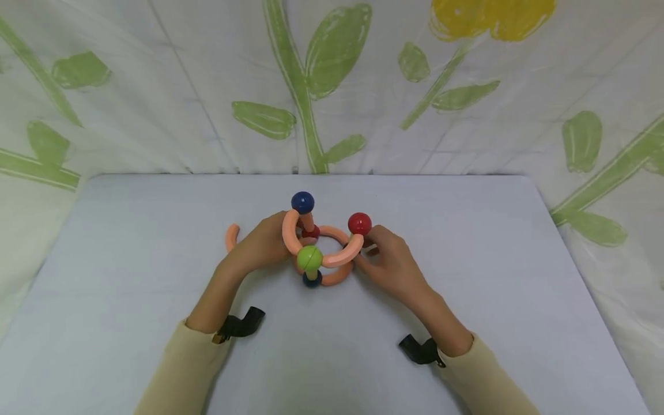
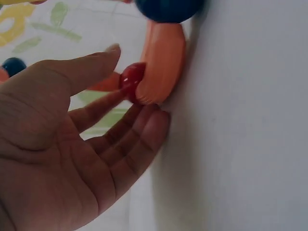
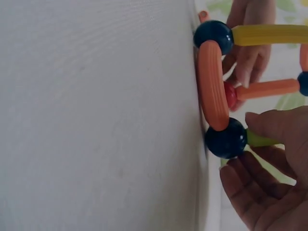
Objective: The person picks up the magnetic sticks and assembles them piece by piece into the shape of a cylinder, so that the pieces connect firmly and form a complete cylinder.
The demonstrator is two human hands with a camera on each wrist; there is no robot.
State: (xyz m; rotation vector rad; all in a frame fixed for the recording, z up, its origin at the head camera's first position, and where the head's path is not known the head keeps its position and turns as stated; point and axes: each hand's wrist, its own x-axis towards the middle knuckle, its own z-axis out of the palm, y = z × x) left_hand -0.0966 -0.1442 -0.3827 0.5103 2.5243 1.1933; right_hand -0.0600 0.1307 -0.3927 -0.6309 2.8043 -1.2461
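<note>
A ball-and-rod building toy (image 1: pixel 344 255) stands between both hands, with a ring of curved orange rods (image 1: pixel 337 277) at its base. Upright rods carry a green ball (image 1: pixel 309 257), a red ball (image 1: pixel 359 223) and a blue ball (image 1: pixel 303 202), linked by upper orange arcs. On the left, my left hand (image 1: pixel 267 241) holds the toy at a lower red ball (image 2: pixel 133 82), its fingertips touching the curved rod (image 2: pixel 163 62). My right hand (image 1: pixel 390 259) pinches a green upright rod (image 3: pixel 260 139) just above a dark blue base ball (image 3: pixel 226 138).
A loose curved orange rod (image 1: pixel 233 235) lies left of the toy, partly behind the left hand. Both sit on a white table (image 1: pixel 467 230). A white cloth with painted plants (image 1: pixel 332 52) hangs behind the far edge. Each wrist wears a black strapped device (image 1: pixel 244 324).
</note>
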